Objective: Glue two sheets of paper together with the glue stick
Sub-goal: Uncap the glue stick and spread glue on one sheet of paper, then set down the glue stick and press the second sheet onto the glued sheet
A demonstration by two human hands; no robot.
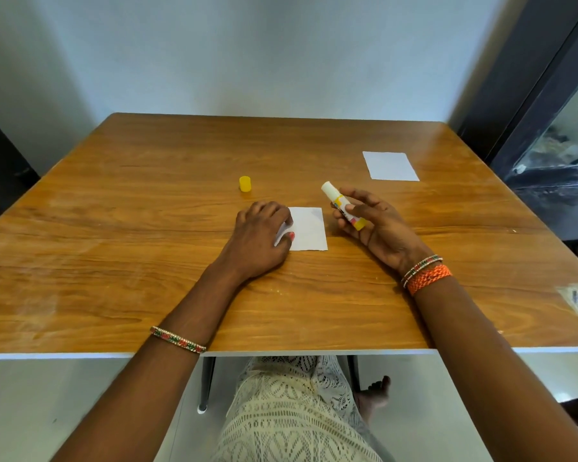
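My right hand (371, 225) has its fingers clamped on the open glue stick (342, 205), tip aimed far-left. The near sheet (309, 230) lies just left of it, pinned by my left hand (261, 240), whose curled fingers pinch its left edge.

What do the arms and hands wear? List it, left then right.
Left hand: bare forearm, no sleeve; one thin beaded bangle in red, green and silver, partway up the forearm; red polish on the thumbnail. Right hand: also sleeveless; at the wrist a matching beaded bangle beside a wide braided orange band. No rings or watch visible.
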